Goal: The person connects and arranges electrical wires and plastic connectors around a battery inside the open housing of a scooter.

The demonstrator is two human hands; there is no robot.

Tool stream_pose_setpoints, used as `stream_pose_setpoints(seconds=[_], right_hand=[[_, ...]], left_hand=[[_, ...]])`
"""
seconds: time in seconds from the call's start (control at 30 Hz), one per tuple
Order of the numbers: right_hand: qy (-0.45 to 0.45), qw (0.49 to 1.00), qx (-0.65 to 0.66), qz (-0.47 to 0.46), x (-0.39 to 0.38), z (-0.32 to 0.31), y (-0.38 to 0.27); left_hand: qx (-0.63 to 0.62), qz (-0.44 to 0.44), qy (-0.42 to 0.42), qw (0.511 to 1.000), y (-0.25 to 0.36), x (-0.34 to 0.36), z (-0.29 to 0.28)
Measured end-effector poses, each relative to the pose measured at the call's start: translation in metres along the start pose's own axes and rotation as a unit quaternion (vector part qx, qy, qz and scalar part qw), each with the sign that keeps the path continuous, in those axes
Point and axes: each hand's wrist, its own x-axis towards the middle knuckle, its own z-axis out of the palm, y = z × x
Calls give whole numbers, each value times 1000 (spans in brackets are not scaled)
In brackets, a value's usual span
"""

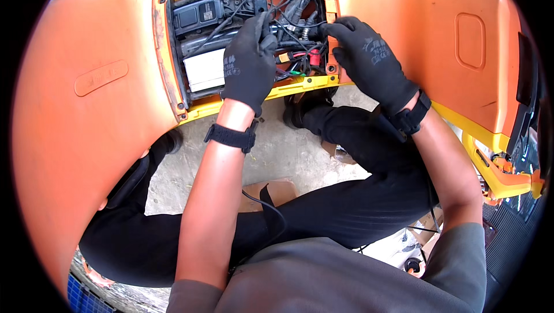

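Note:
An opened compartment of an orange and yellow vehicle body holds tangled black cables (288,24), connectors and a black box (198,15). My left hand (249,67), in a black glove, is over the middle of the compartment, its fingers closed. What they grip is hidden against the dark wiring. At the compartment's right edge my right hand (372,62), also gloved, has thumb and forefinger pinched where a thin black cable meets the fingertips. A white block (205,71) lies beside my left hand. Below the fingers are a red connector (314,57) and a yellow connector (284,57).
Wide orange body panels flank the compartment, one on the left (86,41) and one on the right (415,18). The yellow rim (306,82) runs along its near side. Under my legs are concrete floor (190,163) and a piece of cardboard (277,192).

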Motion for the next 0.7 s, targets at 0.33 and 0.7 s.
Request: stream_pose_setpoints(seconds=[0.33, 0.7], right_hand=[[-11, 987, 161, 1, 6, 22, 11], [78, 989, 123, -21, 6, 37, 10]], left_hand=[[36, 33, 19, 999, -4, -2, 20], [-264, -223, -168, 923, -1, 3, 22]])
